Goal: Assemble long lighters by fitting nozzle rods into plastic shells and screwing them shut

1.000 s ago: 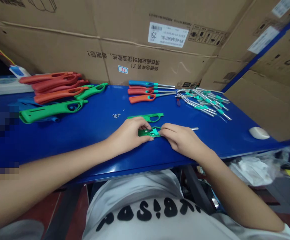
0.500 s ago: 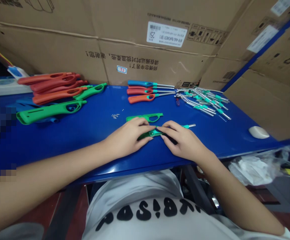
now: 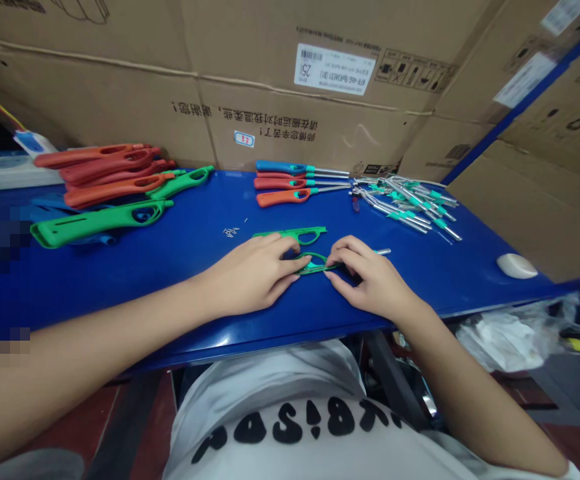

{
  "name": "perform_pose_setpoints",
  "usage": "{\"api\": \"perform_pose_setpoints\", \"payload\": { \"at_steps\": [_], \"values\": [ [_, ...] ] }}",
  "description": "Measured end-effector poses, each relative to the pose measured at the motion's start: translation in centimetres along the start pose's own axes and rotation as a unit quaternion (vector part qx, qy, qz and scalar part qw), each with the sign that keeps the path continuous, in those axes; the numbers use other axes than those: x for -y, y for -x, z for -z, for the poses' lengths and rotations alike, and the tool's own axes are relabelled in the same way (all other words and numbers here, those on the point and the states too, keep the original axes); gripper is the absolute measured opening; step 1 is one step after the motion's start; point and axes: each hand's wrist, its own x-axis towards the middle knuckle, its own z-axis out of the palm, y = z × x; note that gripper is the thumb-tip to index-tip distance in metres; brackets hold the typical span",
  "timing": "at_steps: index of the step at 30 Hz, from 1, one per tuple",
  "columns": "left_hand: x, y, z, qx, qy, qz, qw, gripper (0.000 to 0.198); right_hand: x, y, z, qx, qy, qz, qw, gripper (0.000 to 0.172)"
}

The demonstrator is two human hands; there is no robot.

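Note:
Low over the blue table, a green lighter casing [image 3: 315, 269] with a teal trigger lies between my hands. My left hand [image 3: 265, 270] is closed on its handle end and hides most of it. Fingertips of my right hand [image 3: 363, 277] pinch its front end near the trigger loop. A metal lighter tube [image 3: 383, 252] sticks out beyond my right fingers. Just behind my left hand lies another green casing half [image 3: 310, 233], partly covered by the fingers. Small metal pins [image 3: 231, 233] are scattered to its left.
Red, orange, green and blue lighter casings [image 3: 115, 167] are heaped at the left. Three lighters with tubes [image 3: 283, 197] lie at the back, beside a pile of metal tubes with teal parts [image 3: 420, 203]. A white oval object [image 3: 517, 265] sits right. Cardboard [image 3: 250, 80] walls the back.
My right hand has shifted slightly right along the green casing, so more of its loop and teal trigger shows. My left hand keeps its grip. The other things have stayed put.

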Motion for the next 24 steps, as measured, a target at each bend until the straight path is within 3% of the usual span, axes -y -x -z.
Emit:
{"api": "perform_pose_setpoints", "payload": {
  "at_steps": [8, 14, 24],
  "values": [
    [0.54, 0.04, -0.61, -0.025, 0.067, -0.006, 0.997, 0.037, -0.01, 0.11, 0.06, 0.002, -0.014, -0.009, 1.000, 0.017],
    [0.61, 0.08, -0.91, -0.044, 0.114, 0.020, 0.992, 0.038, 0.15, 0.08, -0.03, 0.012, 0.002, -0.015, 1.000, 0.013],
    [0.68, 0.11, -0.91, -0.056, 0.116, 0.007, 0.992, 0.041, 0.16, 0.12, -0.12, 0.008, 0.004, -0.023, 1.000, 0.017]
  ]
}}
